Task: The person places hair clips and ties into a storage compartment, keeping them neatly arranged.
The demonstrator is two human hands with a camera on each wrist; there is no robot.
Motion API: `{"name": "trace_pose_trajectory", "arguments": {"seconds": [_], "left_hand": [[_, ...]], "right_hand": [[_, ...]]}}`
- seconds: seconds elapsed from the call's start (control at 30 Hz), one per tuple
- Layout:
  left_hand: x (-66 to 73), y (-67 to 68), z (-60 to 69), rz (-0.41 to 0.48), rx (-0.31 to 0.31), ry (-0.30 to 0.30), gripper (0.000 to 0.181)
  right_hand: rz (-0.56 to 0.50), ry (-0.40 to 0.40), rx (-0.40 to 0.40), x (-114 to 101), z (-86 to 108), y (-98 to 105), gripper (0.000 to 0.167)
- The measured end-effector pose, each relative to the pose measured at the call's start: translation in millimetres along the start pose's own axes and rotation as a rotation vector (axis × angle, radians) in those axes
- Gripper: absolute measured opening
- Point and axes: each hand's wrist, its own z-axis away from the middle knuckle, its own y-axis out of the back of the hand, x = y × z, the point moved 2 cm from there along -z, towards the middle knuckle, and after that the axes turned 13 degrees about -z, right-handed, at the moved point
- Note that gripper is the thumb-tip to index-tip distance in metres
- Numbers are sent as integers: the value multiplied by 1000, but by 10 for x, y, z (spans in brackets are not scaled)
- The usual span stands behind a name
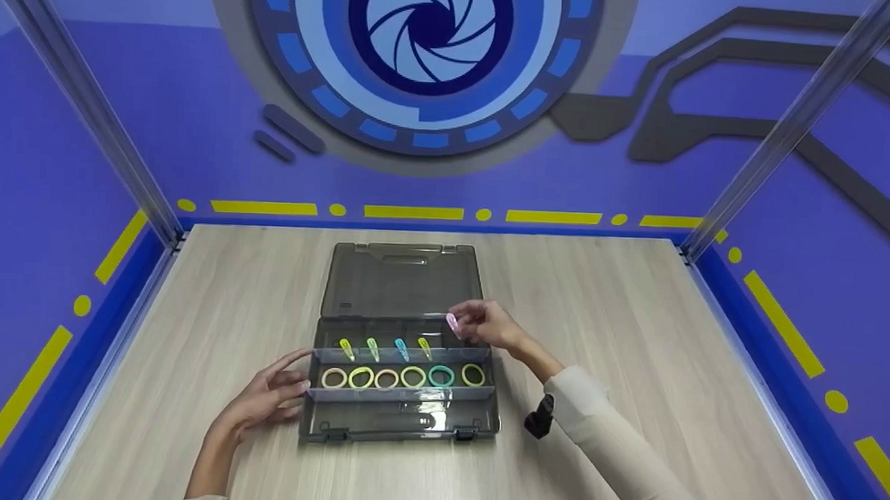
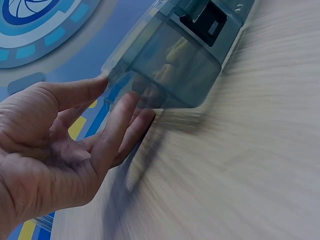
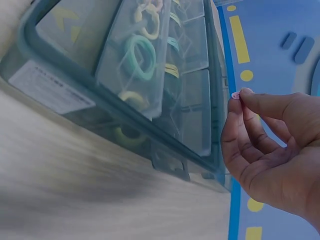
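A pink snap hair clip [image 1: 453,322] is pinched between the thumb and index finger of my right hand [image 1: 490,326], above the right end of the storage box's back compartment. The right wrist view shows only the tip of that clip [image 3: 236,95]. My left hand [image 1: 264,400] touches the left wall of the grey see-through storage box [image 1: 370,416], its fingers extended. Yellow, green and blue hair clips [image 1: 402,348] stand in a row along a divider. In front of them is a row of several coloured hair ties [image 1: 441,376].
The box's lid [image 1: 402,282] lies open toward the back of the wooden table [image 1: 608,302]. Two latches [image 1: 465,434] are on the box's front edge. Blue-purple walls [image 1: 119,153] with metal corner posts enclose the table.
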Motion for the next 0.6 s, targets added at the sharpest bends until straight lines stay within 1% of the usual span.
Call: {"name": "trace_pose_trajectory", "arguments": {"seconds": [0.13, 0.23, 0.37, 0.5, 0.6], "left_hand": [[0, -1, -8, 7, -2, 6, 71], [-1, 2, -8, 8, -6, 8, 72], [-4, 7, -10, 4, -11, 0, 72], [-6, 12, -15, 1, -17, -7, 72], [-7, 8, -16, 2, -18, -3, 72]], "right_hand": [[23, 24, -12, 32, -34, -67, 36], [73, 61, -21, 62, -64, -98, 37], [176, 101, -10, 95, -106, -118, 34], [301, 117, 8, 100, -133, -141, 28], [360, 121, 20, 89, -141, -160, 26]]}}
